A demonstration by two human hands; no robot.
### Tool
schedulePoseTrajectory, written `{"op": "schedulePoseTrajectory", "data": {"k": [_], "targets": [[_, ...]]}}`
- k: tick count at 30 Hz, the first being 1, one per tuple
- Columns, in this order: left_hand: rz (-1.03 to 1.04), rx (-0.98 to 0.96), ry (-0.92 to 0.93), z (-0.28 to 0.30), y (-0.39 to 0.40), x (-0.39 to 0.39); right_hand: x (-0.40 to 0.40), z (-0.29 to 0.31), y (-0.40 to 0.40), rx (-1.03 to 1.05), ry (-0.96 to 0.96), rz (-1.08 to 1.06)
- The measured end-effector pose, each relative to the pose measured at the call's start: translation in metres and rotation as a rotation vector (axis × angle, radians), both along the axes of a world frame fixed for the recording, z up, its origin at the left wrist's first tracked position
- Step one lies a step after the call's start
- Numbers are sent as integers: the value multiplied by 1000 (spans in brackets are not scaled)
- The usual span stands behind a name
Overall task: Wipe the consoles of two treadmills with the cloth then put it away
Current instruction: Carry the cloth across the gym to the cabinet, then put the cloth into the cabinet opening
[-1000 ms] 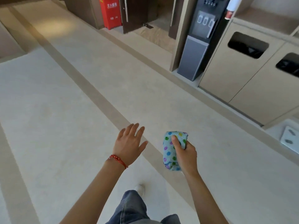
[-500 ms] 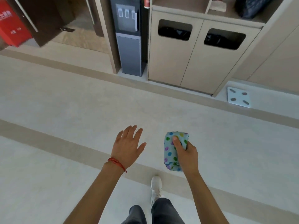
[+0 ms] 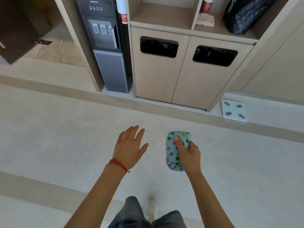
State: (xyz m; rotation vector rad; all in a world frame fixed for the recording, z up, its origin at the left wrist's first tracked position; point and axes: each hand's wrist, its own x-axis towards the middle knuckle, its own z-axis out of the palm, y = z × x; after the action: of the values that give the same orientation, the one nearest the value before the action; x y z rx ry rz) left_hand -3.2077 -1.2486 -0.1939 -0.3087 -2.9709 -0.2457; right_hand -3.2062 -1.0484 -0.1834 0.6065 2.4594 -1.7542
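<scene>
The cloth [image 3: 176, 151], bunched and dotted, sits low and right of centre, clenched in the right hand [image 3: 189, 153] with the thumb pressed on top. The left hand [image 3: 130, 148] hangs beside it, fingers spread, holding nothing. Ahead, at the top, stand a shelf [image 3: 164, 17] and two bins [image 3: 187, 69]. No treadmill shows, so putting it away looks close; hurried, it could drop into a bin slot instead.

One head-worn wide-angle camera looks forward and down over both forearms. It faces a cabinet [image 3: 181, 71] and water dispenser [image 3: 107, 46] nearby, seemingly a few steps off.
</scene>
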Motion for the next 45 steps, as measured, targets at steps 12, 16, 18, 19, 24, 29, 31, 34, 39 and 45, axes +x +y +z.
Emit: {"op": "schedulePoseTrajectory", "data": {"k": [12,16,18,19,24,29,31,34,39,45], "targets": [[-43,-8,47,-5,-27,-228,-219,-4,-33,26,28,-39],[-52,-3,68,1,-45,-312,-301,7,-53,43,43,-55],[-66,-7,89,6,-52,-351,-338,13,-59,46,60,-60],[-75,-4,99,9,-54,-369,-353,15,-61,48,63,-65],[-109,2,134,14,-54,-445,-420,15,-59,47,53,-98],[-118,-21,94,7,-48,-516,-494,7,-51,36,58,-101],[-116,-20,86,5,-41,-547,-527,4,-45,39,70,-88],[-103,-38,102,5,-29,-596,-579,4,-35,23,88,-66],[-103,-26,114,15,-7,-673,-658,14,-12,-21,98,-74],[-105,-10,121,25,5,-746,-737,29,2,-28,90,-65]]}}
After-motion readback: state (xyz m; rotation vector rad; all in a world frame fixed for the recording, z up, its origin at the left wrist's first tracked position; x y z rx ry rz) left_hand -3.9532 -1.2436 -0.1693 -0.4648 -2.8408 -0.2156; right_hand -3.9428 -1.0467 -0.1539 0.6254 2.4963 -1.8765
